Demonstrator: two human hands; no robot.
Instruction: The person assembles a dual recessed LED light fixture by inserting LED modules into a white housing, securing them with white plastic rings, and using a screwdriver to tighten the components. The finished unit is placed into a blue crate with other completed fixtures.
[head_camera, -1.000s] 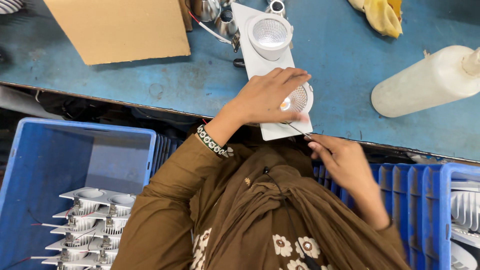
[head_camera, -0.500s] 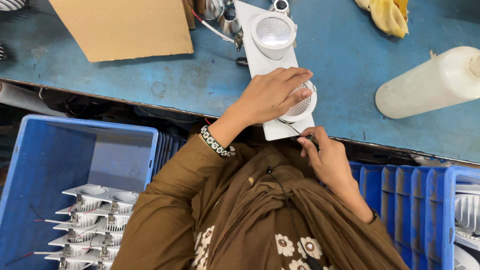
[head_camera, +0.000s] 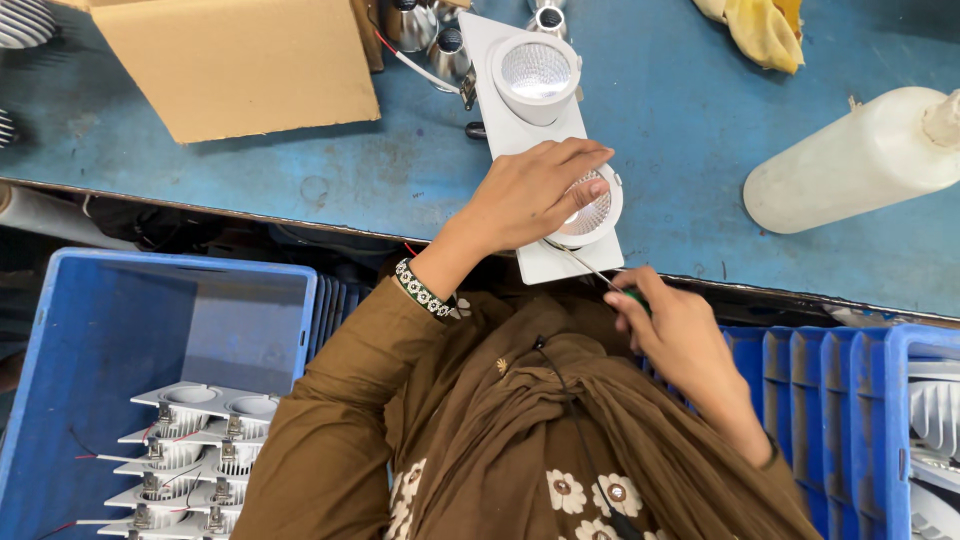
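While my left hand (head_camera: 535, 195) presses flat on the near lamp head of the white twin downlight fixture (head_camera: 545, 150) at the blue table's (head_camera: 300, 180) edge, my right hand (head_camera: 670, 330) grips a thin screwdriver (head_camera: 585, 268) angled under it, which could slip and scratch the housing.

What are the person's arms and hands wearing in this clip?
Both hands are bare, no gloves. The left hand comes out of a long brown sleeve, with a beaded bracelet in dark green and white at the wrist. The right hand has the same brown sleeve. A brown scarf with white flowers drapes between the arms.
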